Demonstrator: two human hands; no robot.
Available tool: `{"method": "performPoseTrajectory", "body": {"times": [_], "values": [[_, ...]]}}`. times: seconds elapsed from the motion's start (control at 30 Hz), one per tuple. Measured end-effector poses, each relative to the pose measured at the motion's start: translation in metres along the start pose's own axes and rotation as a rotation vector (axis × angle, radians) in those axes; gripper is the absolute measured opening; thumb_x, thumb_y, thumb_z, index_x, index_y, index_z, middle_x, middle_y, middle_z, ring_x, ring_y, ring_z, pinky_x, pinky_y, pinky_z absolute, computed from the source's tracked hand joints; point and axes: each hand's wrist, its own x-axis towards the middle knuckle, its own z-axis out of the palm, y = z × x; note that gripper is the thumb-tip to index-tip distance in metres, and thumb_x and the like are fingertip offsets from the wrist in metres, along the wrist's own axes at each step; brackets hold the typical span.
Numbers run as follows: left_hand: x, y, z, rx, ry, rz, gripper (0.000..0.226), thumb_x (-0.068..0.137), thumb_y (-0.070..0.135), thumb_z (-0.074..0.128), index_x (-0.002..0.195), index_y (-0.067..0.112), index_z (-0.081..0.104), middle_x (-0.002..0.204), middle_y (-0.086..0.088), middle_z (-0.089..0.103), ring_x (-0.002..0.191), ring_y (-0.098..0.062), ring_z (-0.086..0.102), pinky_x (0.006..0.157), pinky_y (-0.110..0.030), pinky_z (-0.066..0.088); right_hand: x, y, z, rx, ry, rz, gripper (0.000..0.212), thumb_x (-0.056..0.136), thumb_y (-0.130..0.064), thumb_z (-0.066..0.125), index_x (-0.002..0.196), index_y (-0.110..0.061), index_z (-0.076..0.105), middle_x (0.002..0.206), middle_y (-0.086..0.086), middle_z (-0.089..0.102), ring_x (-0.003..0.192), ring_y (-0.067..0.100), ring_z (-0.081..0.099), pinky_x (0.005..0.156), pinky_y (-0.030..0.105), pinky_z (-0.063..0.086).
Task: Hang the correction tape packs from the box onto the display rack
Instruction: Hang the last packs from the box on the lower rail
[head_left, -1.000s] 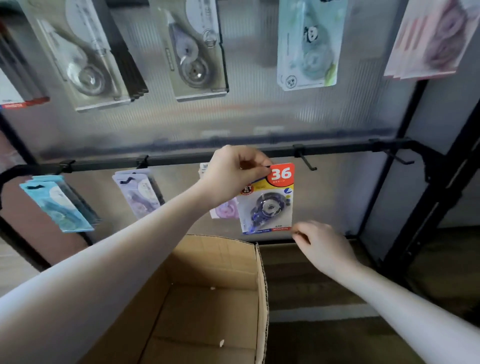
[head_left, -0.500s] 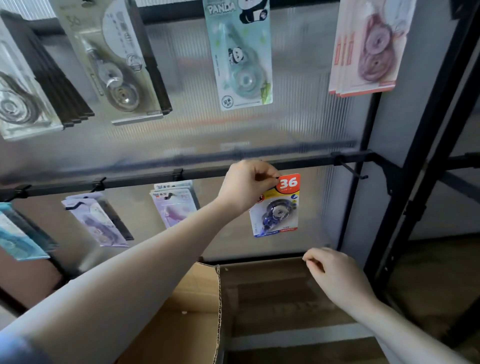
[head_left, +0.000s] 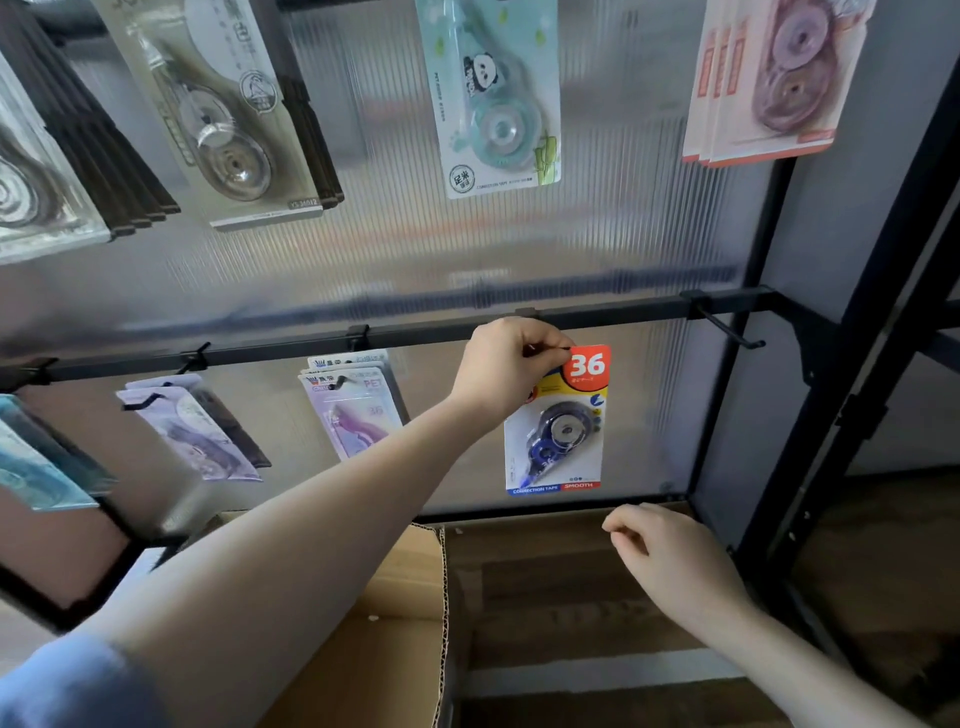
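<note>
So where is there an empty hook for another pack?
The bare hook at the rail's right end, right of the 36 pack the left hand pinches. Leftward it is crowded: purple packs fill those hooks.

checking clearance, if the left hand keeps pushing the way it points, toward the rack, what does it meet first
Probably the black rail just above the left hand, which pinches the top of the 36 pack; the ribbed panel lies behind. Depth is unclear.

pack (head_left: 558, 431) under rail (head_left: 623, 313) | box (head_left: 405, 597) below-left | hook (head_left: 730, 330) right
</note>
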Motion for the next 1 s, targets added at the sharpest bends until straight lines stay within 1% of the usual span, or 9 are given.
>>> {"method": "performPoseTrajectory", "body": {"times": [0.07, 0.17, 0.3, 0.43, 0.6, 0.7, 0.8, 0.87, 1.0], "values": [[-0.001, -0.003, 0.002, 0.01, 0.014, 0.011, 0.013, 0.085, 0.016, 0.065, 0.095, 0.013, 0.074, 0.098, -0.001, 0.07, 0.09, -0.012, 0.061, 0.08, -0.026, 0.049, 0.0, 0.0, 0.002, -0.003, -0.005, 0.002, 0.022, 0.095, -0.029, 0.045, 0.107, -0.035, 0.062, 0.106, -0.02, 0.061, 0.095, 0.002, 0.057, 0.078, 0.024, 0.049], [-0.006, -0.011, 0.001, -0.027, 0.029, 0.041, 0.018, 0.089, 0.014, 0.06, 0.103, 0.012, 0.072, 0.101, -0.004, 0.067, 0.091, -0.011, 0.058, 0.078, -0.02, 0.047, 0.002, 0.0, 0.004, -0.007, -0.012, 0.002, 0.022, 0.094, -0.028, 0.046, 0.107, -0.035, 0.062, 0.107, -0.019, 0.061, 0.096, 0.002, 0.057, 0.08, 0.023, 0.049], [-0.011, -0.02, -0.002, -0.006, -0.022, 0.079, 0.025, 0.094, 0.007, 0.05, 0.111, 0.011, 0.067, 0.105, -0.006, 0.06, 0.097, -0.015, 0.057, 0.082, -0.026, 0.049, 0.004, -0.002, 0.007, -0.007, -0.026, -0.004, 0.022, 0.095, -0.027, 0.046, 0.11, -0.033, 0.062, 0.109, -0.018, 0.062, 0.097, 0.003, 0.057, 0.08, 0.021, 0.048], [-0.005, -0.026, 0.003, 0.045, -0.003, 0.068, 0.026, 0.093, 0.004, 0.049, 0.11, 0.01, 0.068, 0.107, -0.008, 0.061, 0.099, -0.019, 0.057, 0.084, -0.028, 0.048, 0.005, -0.007, 0.008, 0.002, -0.031, -0.024, 0.022, 0.095, -0.025, 0.047, 0.11, -0.03, 0.063, 0.108, -0.016, 0.063, 0.098, 0.004, 0.056, 0.081, 0.021, 0.047], [0.008, -0.032, 0.01, 0.086, 0.057, 0.014, 0.024, 0.092, 0.007, 0.052, 0.108, 0.012, 0.069, 0.108, -0.007, 0.063, 0.1, -0.021, 0.057, 0.087, -0.036, 0.048, 0.009, -0.01, 0.009, -0.01, -0.037, -0.039, 0.023, 0.095, -0.026, 0.046, 0.11, -0.029, 0.063, 0.109, -0.015, 0.063, 0.098, 0.004, 0.057, 0.081, 0.021, 0.047], [0.016, -0.034, 0.011, 0.147, 0.073, -0.001, 0.024, 0.093, 0.011, 0.051, 0.107, 0.015, 0.069, 0.11, -0.004, 0.065, 0.102, -0.019, 0.057, 0.086, -0.03, 0.046, 0.01, -0.013, 0.01, -0.005, -0.031, -0.043, 0.023, 0.095, -0.025, 0.046, 0.11, -0.028, 0.063, 0.108, -0.015, 0.063, 0.097, 0.004, 0.058, 0.081, 0.022, 0.049], [0.02, -0.034, 0.008, 0.167, 0.092, -0.01, 0.024, 0.093, 0.011, 0.051, 0.109, 0.015, 0.068, 0.112, -0.003, 0.065, 0.104, -0.018, 0.055, 0.084, -0.025, 0.043, 0.01, -0.015, 0.011, -0.018, -0.033, -0.051, 0.023, 0.096, -0.026, 0.045, 0.111, -0.029, 0.063, 0.107, -0.015, 0.063, 0.096, 0.003, 0.058, 0.08, 0.022, 0.049], [0.017, -0.035, 0.004, 0.161, 0.117, 0.01, 0.024, 0.091, 0.01, 0.054, 0.111, 0.015, 0.067, 0.114, -0.003, 0.062, 0.106, -0.019, 0.053, 0.086, -0.025, 0.042, 0.01, -0.018, 0.011, -0.006, -0.031, -0.052, 0.023, 0.096, -0.026, 0.046, 0.11, -0.028, 0.063, 0.106, -0.015, 0.063, 0.095, 0.003, 0.057, 0.079, 0.021, 0.049], [-0.005, -0.044, -0.015, 0.184, 0.165, 0.094, 0.025, 0.087, 0.013, 0.06, 0.112, 0.015, 0.065, 0.111, -0.006, 0.059, 0.107, -0.023, 0.049, 0.086, -0.021, 0.033, 0.011, -0.027, 0.012, -0.001, -0.01, -0.053, 0.021, 0.095, -0.025, 0.048, 0.109, -0.028, 0.063, 0.106, -0.014, 0.063, 0.095, 0.004, 0.057, 0.077, 0.018, 0.047]]}}
